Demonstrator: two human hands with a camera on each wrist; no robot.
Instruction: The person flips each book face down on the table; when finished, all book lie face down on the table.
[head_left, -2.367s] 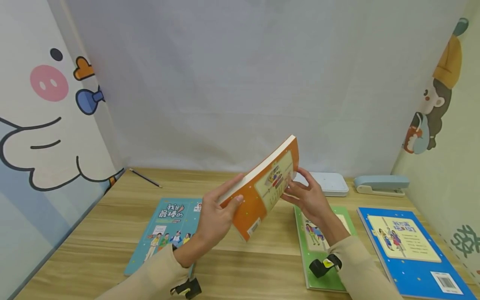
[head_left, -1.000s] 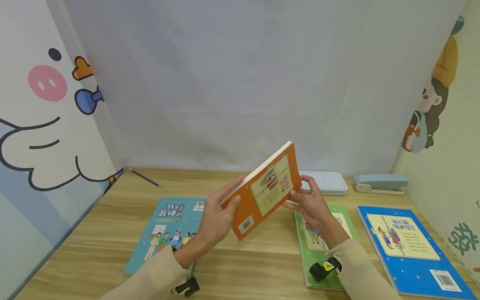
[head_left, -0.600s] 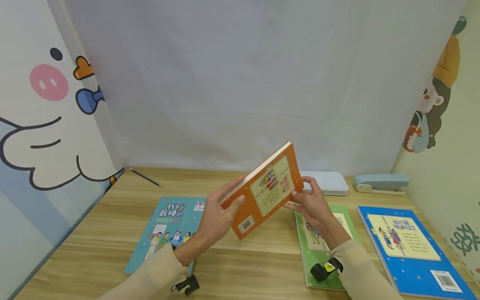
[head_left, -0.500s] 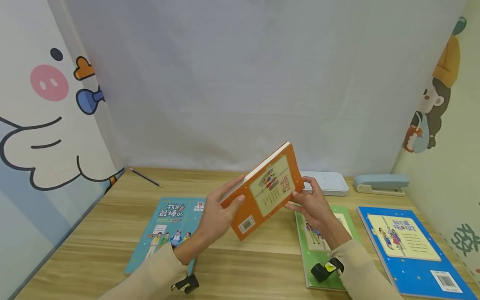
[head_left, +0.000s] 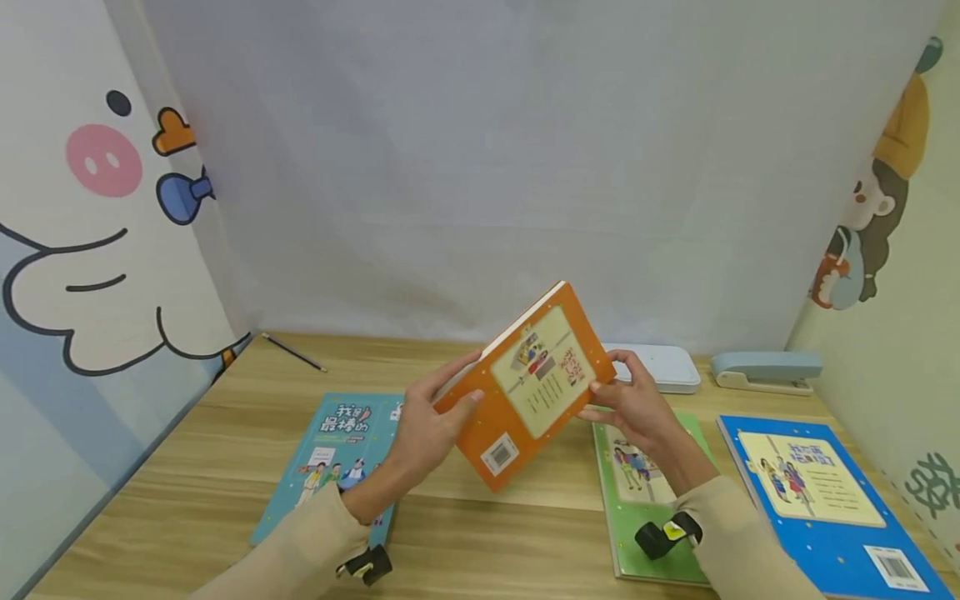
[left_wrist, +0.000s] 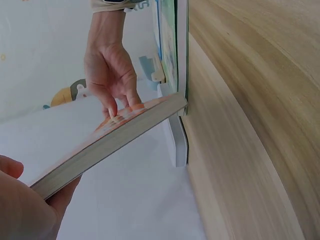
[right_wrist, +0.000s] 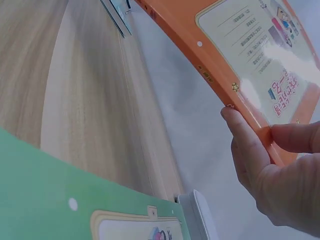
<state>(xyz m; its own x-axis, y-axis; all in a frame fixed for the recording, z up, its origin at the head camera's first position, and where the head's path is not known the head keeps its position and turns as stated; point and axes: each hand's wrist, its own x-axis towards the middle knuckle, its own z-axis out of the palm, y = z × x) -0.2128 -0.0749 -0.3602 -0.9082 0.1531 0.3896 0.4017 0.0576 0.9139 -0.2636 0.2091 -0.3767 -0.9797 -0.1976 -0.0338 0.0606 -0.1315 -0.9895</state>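
Wooden desk (head_left: 525, 533) with white backdrop behind, cartoon panels both sides. Both my hands have the orange book (head_left: 528, 387) up in the air above the desk middle, tilted, back cover with barcode facing me. Left hand (head_left: 427, 425) grips its left edge, thumb on the cover and fingers behind (left wrist view shows the page block resting across my fingers). Right hand (head_left: 637, 404) pinches the right edge, thumb on the cover, fingers wrapped behind the spine side, clear in the right wrist view.

Progress, judging by the layout: three books lie flat on the desk, teal book (head_left: 337, 454) on the left, green book (head_left: 645, 492) under my right forearm, blue book (head_left: 813, 492) far right. Orange one is lifted but not set down anywhere, so I'd call the handling mid-way: picked up, turned, placement left to do.

Also on the desk: white case (head_left: 660, 367), blue stapler (head_left: 765, 371), pencil (head_left: 292, 352) at back left.
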